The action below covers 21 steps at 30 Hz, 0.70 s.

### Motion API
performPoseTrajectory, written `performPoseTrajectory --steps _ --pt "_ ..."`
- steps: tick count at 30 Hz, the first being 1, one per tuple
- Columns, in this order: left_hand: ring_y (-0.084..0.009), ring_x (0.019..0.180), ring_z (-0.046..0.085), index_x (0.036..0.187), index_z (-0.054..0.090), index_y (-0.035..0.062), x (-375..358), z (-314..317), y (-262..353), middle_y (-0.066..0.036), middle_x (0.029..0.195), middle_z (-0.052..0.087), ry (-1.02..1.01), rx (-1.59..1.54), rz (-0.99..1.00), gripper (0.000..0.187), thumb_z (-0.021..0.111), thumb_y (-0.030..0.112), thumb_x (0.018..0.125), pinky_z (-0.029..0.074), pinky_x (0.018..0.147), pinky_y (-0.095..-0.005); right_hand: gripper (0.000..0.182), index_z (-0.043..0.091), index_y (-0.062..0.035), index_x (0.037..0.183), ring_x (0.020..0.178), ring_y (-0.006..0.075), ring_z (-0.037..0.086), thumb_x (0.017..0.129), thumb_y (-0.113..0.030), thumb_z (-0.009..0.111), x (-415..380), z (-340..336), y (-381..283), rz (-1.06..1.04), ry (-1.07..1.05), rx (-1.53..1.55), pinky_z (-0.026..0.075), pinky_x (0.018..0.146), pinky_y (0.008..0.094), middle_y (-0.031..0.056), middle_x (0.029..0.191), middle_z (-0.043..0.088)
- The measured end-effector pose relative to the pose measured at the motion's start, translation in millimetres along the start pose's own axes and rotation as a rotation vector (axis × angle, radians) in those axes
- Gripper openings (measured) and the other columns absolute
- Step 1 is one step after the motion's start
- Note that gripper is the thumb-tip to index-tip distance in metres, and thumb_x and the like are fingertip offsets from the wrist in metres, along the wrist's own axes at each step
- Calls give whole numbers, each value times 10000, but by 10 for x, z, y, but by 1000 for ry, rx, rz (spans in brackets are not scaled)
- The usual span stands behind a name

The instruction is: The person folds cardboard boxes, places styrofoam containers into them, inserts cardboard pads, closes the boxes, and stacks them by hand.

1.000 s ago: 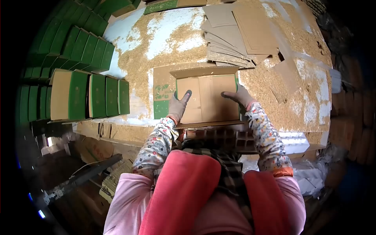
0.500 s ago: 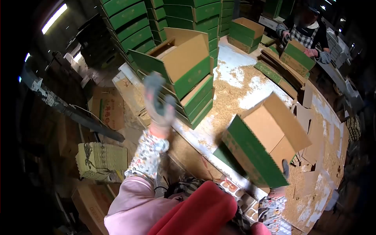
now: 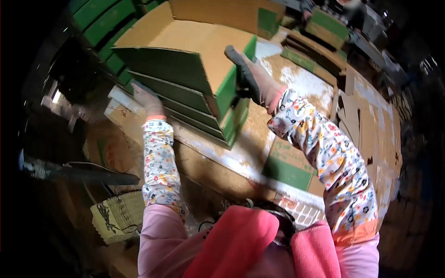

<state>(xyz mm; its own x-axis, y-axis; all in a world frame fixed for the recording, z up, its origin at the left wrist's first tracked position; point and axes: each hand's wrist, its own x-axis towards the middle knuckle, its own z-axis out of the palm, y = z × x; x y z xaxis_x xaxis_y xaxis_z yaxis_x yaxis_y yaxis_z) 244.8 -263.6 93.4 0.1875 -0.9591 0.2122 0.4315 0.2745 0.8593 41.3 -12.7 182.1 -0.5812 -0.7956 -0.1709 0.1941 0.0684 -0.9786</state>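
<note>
The left hand (image 3: pixel 147 100), gloved, presses flat against the near left end of the top box (image 3: pixel 185 55), fingers extended. The right hand (image 3: pixel 252 79), also gloved, grips the green right edge of the same box. This open green-and-brown box sits on top of a stack of boxes (image 3: pixel 197 113) on the worktop (image 3: pixel 296 83). A flat carton (image 3: pixel 288 163) lies beside the stack. Loose sawdust covers the worktop surface. Flat cardboard sheets (image 3: pixel 359 116) lie farther right.
</note>
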Motion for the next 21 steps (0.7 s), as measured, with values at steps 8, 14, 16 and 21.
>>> performPoseTrajectory --steps 8,14,16,21 --pt "-323 1206 441 1279 379 -71 -3302 -329 360 -211 1290 440 -1105 401 706 543 616 180 859 370 1000 -424 948 296 -46 1418 1355 396 224 756 -692 503 -2709 -2589 2578 645 399 -1393 134 1088 576 230 1465 260" --pt "-428 1213 392 1382 287 -26 -4758 -27 -1231 -295 1331 384 -1179 1311 -193 796 655 392 813 337 1019 -452 939 249 -100 1453 1385 395 169 755 -657 538 -4123 -2464 3053 594 139 -1274 154 1100 543 232 1499 169" --pt "-342 1012 564 1235 491 -46 -4807 215 -1366 -252 1127 570 -1226 1162 -460 613 664 375 824 449 862 -383 865 319 -63 1415 1352 402 238 774 -574 593 -4215 -2592 2879 565 227 -1143 204 1098 493 242 1463 250" --pt "-127 732 591 1014 639 -64 -4846 575 -794 -66 867 666 -1171 562 -734 284 653 179 867 476 670 -253 821 365 44 1348 1164 368 499 800 -505 635 -4309 -3958 2992 241 1217 -934 380 997 379 240 1239 531"
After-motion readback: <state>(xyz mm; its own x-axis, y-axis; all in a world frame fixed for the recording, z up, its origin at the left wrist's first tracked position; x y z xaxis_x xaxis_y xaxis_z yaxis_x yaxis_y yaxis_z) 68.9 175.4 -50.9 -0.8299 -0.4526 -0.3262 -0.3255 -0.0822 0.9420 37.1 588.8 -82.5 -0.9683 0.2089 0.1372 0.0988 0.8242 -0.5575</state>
